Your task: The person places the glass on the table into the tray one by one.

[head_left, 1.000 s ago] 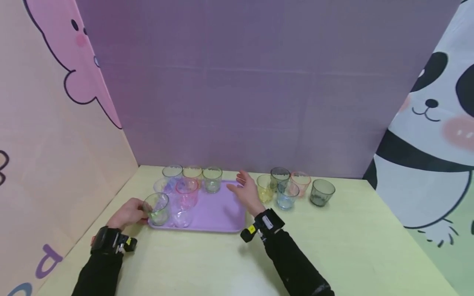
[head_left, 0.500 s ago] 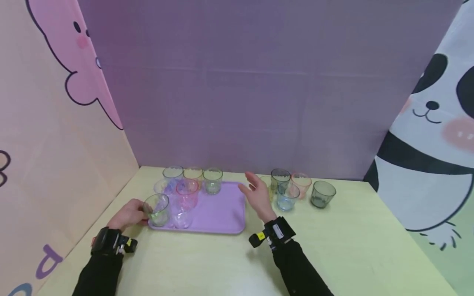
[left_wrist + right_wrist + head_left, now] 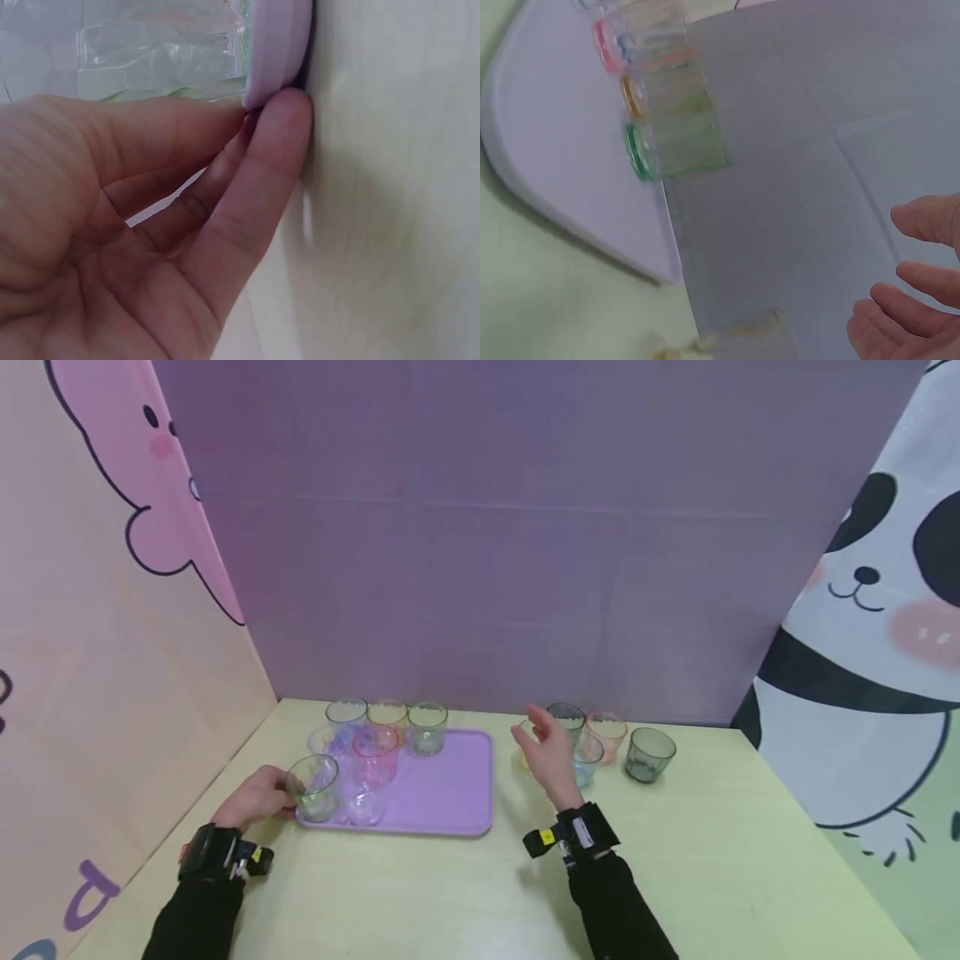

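Observation:
At the left end of the purple tray (image 3: 457, 789), my left hand (image 3: 253, 799) pinches the rim. The left wrist view shows the thumb over the tray edge (image 3: 279, 52) and a finger beneath it. Right beside that thumb stands a pale green glass (image 3: 315, 789). Behind it on the tray are a red-rimmed glass (image 3: 377, 758), a green glass (image 3: 428, 731) and several others. My right hand (image 3: 553, 758) is held up with its fingers spread and nothing in them. It overlaps a yellow glass (image 3: 525, 756) and part of a blue glass (image 3: 588, 756).
A dark grey glass (image 3: 566, 717), a pink glass (image 3: 607, 735) and a smoky glass (image 3: 651, 754) stand right of the tray on the pale table (image 3: 390, 902). A purple backdrop (image 3: 465, 568) rises behind the table, with printed panels at both sides.
My right hand has moved right, from over the tray's right edge to in front of the right-hand glasses. The left hand keeps its place at the tray rim.

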Available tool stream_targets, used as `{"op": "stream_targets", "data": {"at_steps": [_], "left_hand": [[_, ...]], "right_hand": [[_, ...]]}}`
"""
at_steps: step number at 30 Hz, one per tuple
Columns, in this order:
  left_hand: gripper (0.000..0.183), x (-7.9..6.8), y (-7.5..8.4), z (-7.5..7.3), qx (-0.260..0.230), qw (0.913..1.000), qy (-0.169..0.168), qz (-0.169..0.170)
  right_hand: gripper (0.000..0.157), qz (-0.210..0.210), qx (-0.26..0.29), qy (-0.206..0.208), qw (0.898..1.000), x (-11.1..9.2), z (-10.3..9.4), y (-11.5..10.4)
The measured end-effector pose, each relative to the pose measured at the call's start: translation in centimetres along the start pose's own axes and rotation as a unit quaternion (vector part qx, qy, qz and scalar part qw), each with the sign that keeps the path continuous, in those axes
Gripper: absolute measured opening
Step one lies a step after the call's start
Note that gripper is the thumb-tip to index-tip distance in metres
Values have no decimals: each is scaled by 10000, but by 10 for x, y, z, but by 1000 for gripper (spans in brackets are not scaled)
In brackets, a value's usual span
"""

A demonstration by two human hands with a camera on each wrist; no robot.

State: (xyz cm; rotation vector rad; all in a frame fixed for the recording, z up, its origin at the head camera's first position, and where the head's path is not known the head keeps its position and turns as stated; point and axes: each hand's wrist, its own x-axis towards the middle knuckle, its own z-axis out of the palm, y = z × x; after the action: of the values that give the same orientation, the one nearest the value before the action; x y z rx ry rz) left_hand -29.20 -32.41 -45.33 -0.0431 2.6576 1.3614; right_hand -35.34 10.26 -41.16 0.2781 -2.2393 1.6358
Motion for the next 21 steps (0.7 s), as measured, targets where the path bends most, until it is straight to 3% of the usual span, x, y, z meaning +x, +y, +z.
{"op": "stream_targets", "data": {"at_steps": [7,13,17,21], "left_hand": [[18,0,0,0,-30,10000,28,32],[18,0,-1,1,-38,10000,7,49],[19,0,0,-1,-40,9999,-9,126],[18,0,-2,-2,-101,9996,-101,257]], "right_hand": [[46,30,-502,328,9982,3,-26,3],[48,50,-1425,693,9874,7,-41,12],[53,-99,-2085,614,9761,9,-53,18],[61,46,-2543,384,9663,8,-59,22]]}}
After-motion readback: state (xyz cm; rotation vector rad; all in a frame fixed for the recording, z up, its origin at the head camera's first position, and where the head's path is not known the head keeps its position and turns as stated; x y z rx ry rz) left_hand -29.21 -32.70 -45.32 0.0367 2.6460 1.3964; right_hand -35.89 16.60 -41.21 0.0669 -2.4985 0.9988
